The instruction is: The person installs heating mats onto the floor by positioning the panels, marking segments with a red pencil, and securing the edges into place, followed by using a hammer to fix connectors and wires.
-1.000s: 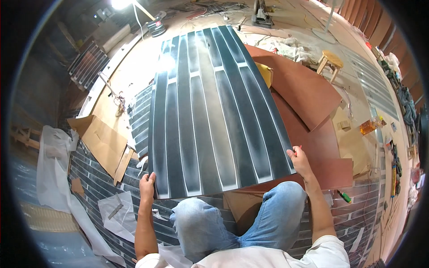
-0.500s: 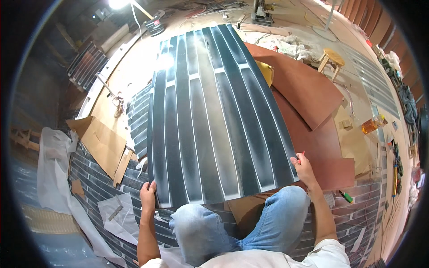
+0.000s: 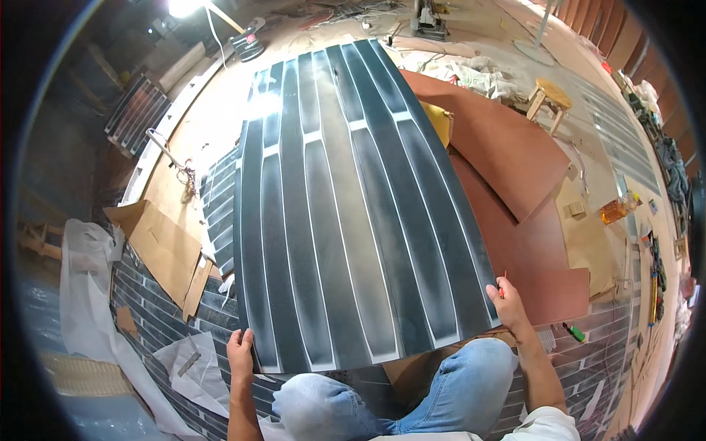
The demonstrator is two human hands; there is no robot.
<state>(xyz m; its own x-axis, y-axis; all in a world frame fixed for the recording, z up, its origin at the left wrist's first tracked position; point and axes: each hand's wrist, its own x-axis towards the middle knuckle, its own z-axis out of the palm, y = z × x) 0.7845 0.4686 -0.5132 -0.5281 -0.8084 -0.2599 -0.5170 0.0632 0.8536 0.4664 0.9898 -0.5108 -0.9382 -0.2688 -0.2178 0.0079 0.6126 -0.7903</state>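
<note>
A large dark panel [image 3: 323, 220] with white-edged long brick shapes lies tilted in front of my knees. My left hand [image 3: 241, 349] is closed on its near left corner, thumb on top and the other fingers hidden beneath. At the near right corner my right hand [image 3: 506, 303] grips the edge. A thin red pen-like tool [image 3: 501, 287] sticks up between the fingers of that hand. Reddish-brown sheets [image 3: 493, 147] lie under and beyond the panel's right side. A second striped dark panel [image 3: 219, 213] shows at its left edge.
Left of the panel are bent cardboard [image 3: 165, 242] and white plastic film [image 3: 88, 272]. A bright lamp [image 3: 184, 7] shines at the far left. On the right stand a wooden stool [image 3: 549, 97] and a bottle of amber liquid [image 3: 618, 209]. A green-handled tool [image 3: 573, 332] lies near my right forearm.
The panel's near edge has moved toward me and lower, and its left side has shifted left. Both hands went down with it, still holding the corners.
</note>
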